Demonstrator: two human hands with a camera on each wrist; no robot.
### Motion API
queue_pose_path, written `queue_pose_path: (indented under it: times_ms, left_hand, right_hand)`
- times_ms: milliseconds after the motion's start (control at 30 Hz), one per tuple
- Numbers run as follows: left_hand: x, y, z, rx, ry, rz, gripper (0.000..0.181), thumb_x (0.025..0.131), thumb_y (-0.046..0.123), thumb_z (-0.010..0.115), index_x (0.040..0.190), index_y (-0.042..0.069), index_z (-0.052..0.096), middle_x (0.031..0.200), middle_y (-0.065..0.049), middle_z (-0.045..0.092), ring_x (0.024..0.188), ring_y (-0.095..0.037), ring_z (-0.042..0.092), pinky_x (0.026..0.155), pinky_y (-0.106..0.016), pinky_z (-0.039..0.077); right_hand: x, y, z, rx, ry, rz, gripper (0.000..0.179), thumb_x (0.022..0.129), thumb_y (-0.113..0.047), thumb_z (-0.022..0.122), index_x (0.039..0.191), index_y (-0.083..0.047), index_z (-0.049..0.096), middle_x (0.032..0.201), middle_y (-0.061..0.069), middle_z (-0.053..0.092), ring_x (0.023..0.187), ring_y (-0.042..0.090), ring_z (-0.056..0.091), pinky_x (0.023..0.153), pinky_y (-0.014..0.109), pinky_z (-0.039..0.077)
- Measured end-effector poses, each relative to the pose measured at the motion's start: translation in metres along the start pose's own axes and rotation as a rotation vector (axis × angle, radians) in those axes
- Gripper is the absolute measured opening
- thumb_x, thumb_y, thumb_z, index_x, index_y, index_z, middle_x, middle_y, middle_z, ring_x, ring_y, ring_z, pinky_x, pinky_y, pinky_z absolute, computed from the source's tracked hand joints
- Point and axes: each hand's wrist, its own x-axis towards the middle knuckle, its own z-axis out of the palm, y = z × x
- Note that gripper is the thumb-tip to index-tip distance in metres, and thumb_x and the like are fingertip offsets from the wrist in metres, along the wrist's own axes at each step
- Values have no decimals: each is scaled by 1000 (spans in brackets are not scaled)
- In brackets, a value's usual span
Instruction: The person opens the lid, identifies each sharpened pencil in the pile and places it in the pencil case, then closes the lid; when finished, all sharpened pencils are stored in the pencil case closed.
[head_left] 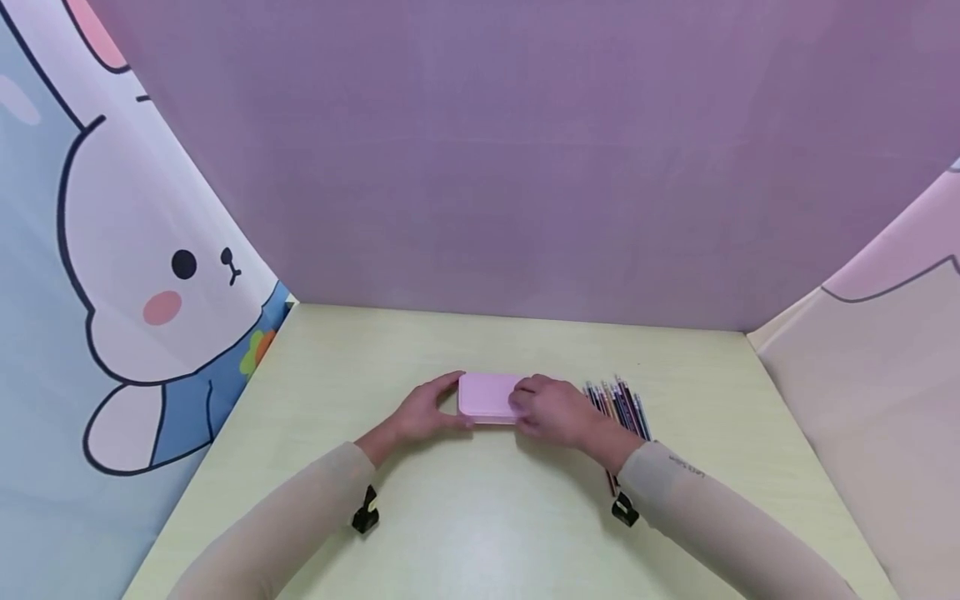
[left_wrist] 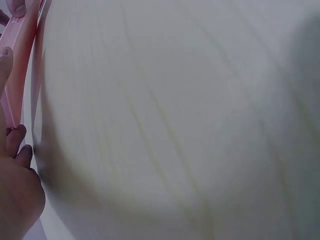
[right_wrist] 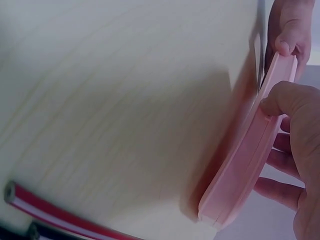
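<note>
A pink box with rounded corners, like a pencil case [head_left: 483, 395], lies in the middle of the table with its lid down. My left hand [head_left: 420, 412] grips its left end, thumb along the near side and fingers at the far corner. At the right part of the box, my right hand [head_left: 555, 412] has its thumb on the near side wall and its fingers over the lid. The right wrist view shows that thumb pressing near a small catch on the case [right_wrist: 242, 165]. In the left wrist view, only a strip of the case [left_wrist: 25, 65] shows.
Several pencils [head_left: 633, 414] lie bunched to the right of the case, partly under the right forearm. One red-and-white striped pencil [right_wrist: 65, 217] shows close up in the right wrist view. A purple panel [head_left: 510, 167] stands behind the pale wooden table [head_left: 465, 517].
</note>
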Motion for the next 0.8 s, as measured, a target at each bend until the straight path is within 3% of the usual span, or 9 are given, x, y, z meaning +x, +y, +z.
queue_pose_path:
  times_ms: [233,367,600,800]
  left_hand:
    - [1,4,-2,131,51,2,101,72,50,92,156,16,46,157,-4,50,148,-27,43,122,-46,36]
    - [1,4,-2,160,44,-32,103,71,55,90,156,17,46,158,-3,49,148,-27,42,122,-45,37]
    - [2,7,-3,72,62,-38,102,71,47,93,154,11,48,155,-7,52,148,-29,42,123,-45,34]
    - [3,4,-1,42,33,-59,100,74,42,93,155,8,45,155,-10,52,148,-30,42,123,-46,34]
  right_hand:
    - [1,-1,2,-37,15,-13,25,83,-30,79,103,-16,73,109,0,73,99,17,69,81,31,62]
    - [3,-4,2,-71,-7,-29,22,84,-28,78,100,-15,71,104,0,72,94,17,68,78,31,61]
    - [12,-13,-5,-238,-102,-116,21,91,-22,72,104,-6,72,96,5,73,83,18,67,71,30,61]
    - [16,-16,-6,-310,-133,-179,20,95,-18,66,108,-4,73,96,6,75,82,17,70,70,30,62]
